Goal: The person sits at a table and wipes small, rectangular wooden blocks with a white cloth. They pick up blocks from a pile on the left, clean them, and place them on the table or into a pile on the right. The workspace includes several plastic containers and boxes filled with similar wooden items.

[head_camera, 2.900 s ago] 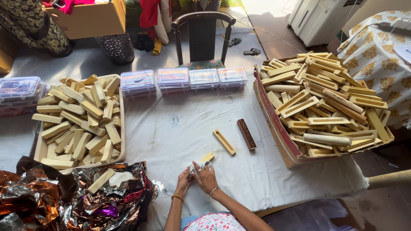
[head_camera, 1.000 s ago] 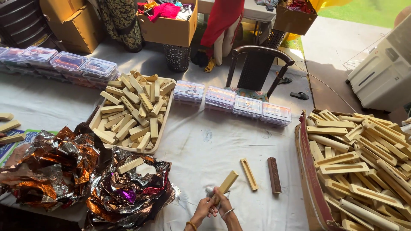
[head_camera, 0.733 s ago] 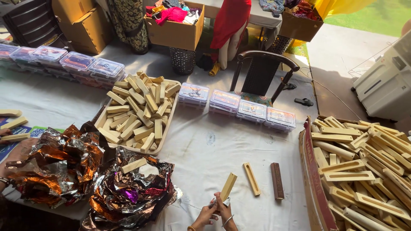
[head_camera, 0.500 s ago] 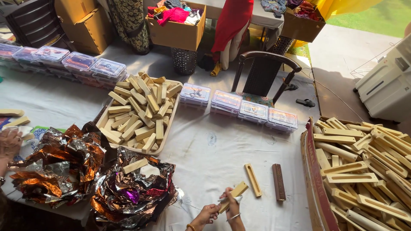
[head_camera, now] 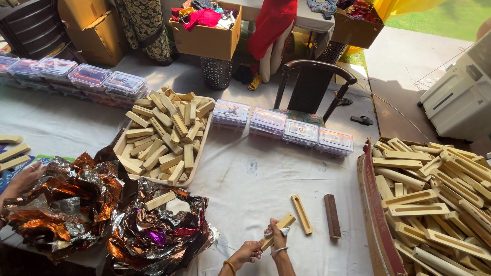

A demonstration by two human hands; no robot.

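At the bottom of the view, the person's left hand [head_camera: 249, 251] and right hand [head_camera: 277, 236] are close together over the white cloth-covered table [head_camera: 255, 179]. Both hands are closed around one pale wooden block [head_camera: 276, 229] that tilts up to the right, and a small bit of white stuff sits by the right thumb. Just to the right of the hands, a pale slotted wooden stick [head_camera: 302, 214] lies flat on the cloth, and beside it lies a dark brown wooden stick [head_camera: 332, 215]. They are near each other but not touching. On the left, a shallow beige tray [head_camera: 200, 148] is heaped with pale wooden blocks. In front of the tray lies a pile of crumpled shiny foil sheets [head_camera: 153, 230] in copper, silver and purple, with one wooden block on top. Another person's hand [head_camera: 23, 179] reaches into the foil at the far left edge. A row of clear plastic boxes with pink rims [head_camera: 282, 127] stands across the middle of the table. At the right, a big cardboard box with a red side [head_camera: 372, 204] is full of pale wooden pieces. Behind the table stand a dark wooden chair [head_camera: 311, 87] and brown cardboard boxes of clothes [head_camera: 207, 36].
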